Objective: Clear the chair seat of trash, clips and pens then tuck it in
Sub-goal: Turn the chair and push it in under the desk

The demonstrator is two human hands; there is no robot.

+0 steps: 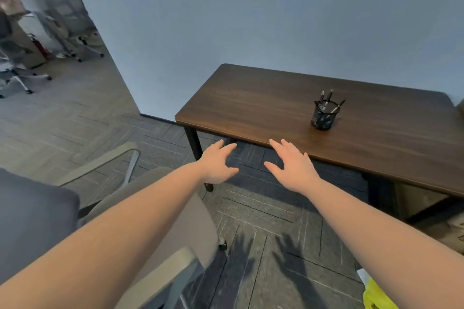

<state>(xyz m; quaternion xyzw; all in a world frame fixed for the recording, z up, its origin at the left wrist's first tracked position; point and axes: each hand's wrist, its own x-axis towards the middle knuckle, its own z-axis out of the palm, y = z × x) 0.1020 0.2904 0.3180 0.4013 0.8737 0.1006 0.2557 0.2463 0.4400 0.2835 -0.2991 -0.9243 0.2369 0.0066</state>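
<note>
Head view: held out empty over the floor, left hand (pixel 218 164) and right hand (pixel 292 164), fingers (pixel 276 144) spread, pinching nothing, probably freed for the push. Stood low at the near left, chair (pixel 160 208), seat mostly hidden under the left forearm, no trash, clips or pens visible on what showed. Sat well apart on the tabletop (pixel 276 103), mesh pen cup (pixel 322 116) with pens upright. Between chair and desk, open floor; near desk leg (pixel 194 143) possibly in the way when tucking in. Yellow thing (pixel 376 296) at the near right edge, unclear.
</note>
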